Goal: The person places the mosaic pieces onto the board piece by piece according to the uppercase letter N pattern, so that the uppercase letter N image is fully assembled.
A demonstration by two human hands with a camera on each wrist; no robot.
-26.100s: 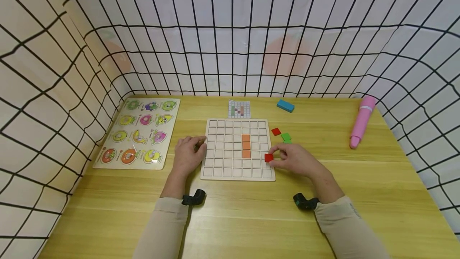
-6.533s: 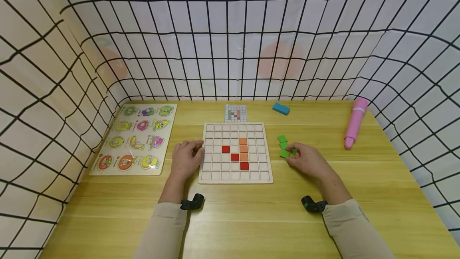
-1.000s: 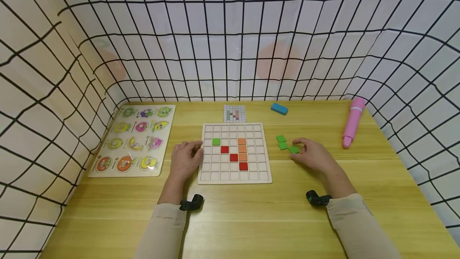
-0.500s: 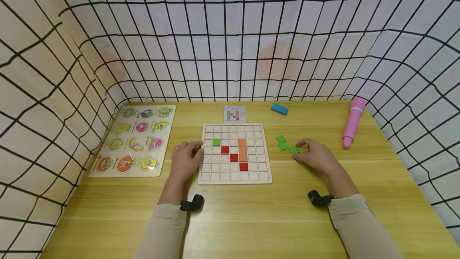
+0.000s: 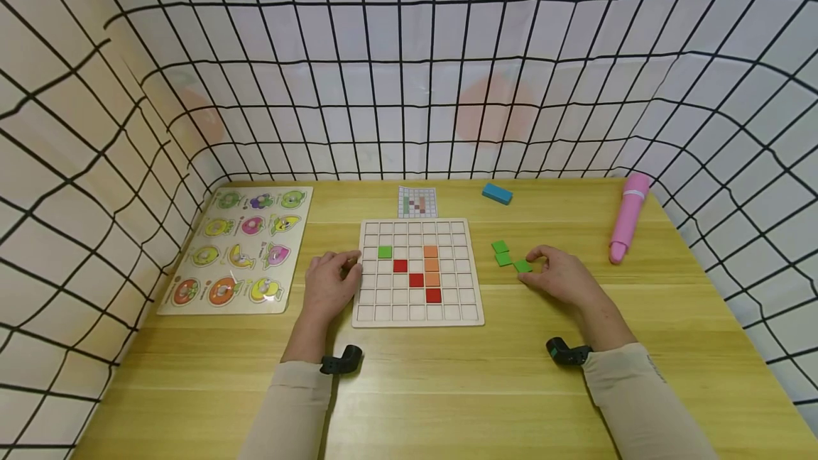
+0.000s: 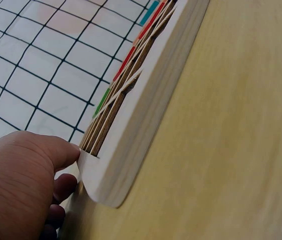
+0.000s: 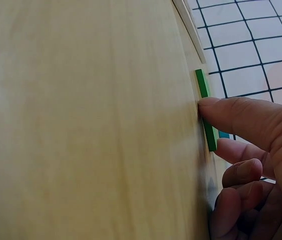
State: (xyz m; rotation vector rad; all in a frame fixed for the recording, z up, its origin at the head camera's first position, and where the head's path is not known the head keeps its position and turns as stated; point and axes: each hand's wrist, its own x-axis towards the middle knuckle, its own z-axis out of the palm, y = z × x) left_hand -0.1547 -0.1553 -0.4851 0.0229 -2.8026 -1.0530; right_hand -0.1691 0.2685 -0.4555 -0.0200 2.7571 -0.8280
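A wooden grid board point(image 5: 447, 313) lies in the middle of the table. Three orange tiles point(image 5: 431, 265) form a column on it. Three red tiles point(image 5: 416, 280) run diagonally, with one green tile point(image 5: 385, 252) beyond their upper left end. My left hand point(image 5: 331, 284) rests beside the board's left edge, thumb point(image 6: 63, 152) touching its corner area, other fingers loosely bent. To the right of the board, my right hand point(image 5: 559, 277) pinches a loose green tile point(image 5: 523, 266) between thumb and index finger; its edge point(image 7: 210, 131) shows in the right wrist view. Two more green tiles point(image 5: 501, 253) lie just left of it.
A small printed pattern card point(image 5: 417, 202) lies behind the board. Back right are a blue block point(image 5: 497, 194) and a pink pen-like stick point(image 5: 628, 220). A fruit puzzle board point(image 5: 235, 250) lies at the left. Black-and-white gridded cloth point(image 5: 409, 91) surrounds the table's back and sides.
Since the oldest frame, red tiles and then one green tile have come onto the board. Over the last second my right hand stays nearly still at the loose green tile; the left holds its place.
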